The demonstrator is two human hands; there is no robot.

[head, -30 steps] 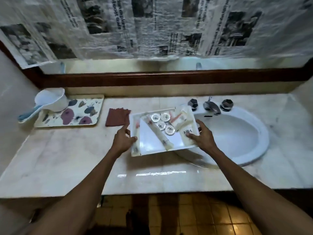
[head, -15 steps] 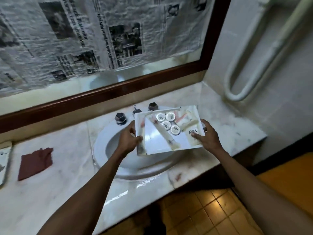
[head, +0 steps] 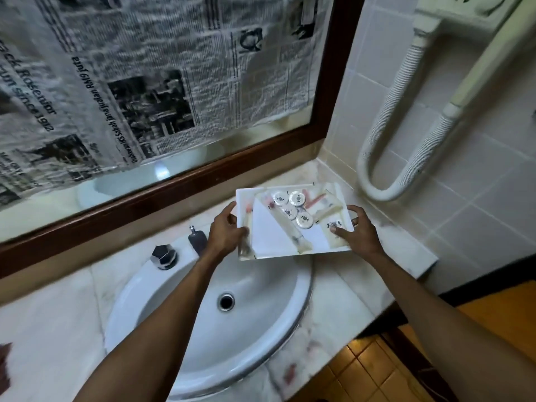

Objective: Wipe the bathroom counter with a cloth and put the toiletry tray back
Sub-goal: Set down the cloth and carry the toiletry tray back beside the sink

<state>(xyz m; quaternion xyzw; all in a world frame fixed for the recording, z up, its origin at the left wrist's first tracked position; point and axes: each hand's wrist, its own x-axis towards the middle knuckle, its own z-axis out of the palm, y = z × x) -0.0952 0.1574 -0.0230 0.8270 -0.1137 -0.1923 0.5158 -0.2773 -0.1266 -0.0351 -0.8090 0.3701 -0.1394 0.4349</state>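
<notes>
I hold a white rectangular toiletry tray [head: 269, 242] in both hands, above the back right of the marble counter [head: 345, 303]. It carries several round white discs, sachets and thin tubes. My left hand [head: 224, 232] grips its left edge and my right hand [head: 358, 232] grips its right edge. The tray hangs partly over the sink's far rim, close to the right corner of the counter. A sliver of the dark red cloth [head: 4, 361] shows at the frame's far left edge.
A white oval sink [head: 162, 323] with a drain is set into the counter, with a dark tap [head: 197, 239] and a black knob [head: 163, 255] behind it. A wood-framed mirror covered in newspaper stands behind. A ribbed white hose [head: 388, 158] loops on the tiled right wall.
I have carried the tray to the right, from left of the sink, across it, toward the counter's right corner. The view turned right, so the cloth slid to the left edge.
</notes>
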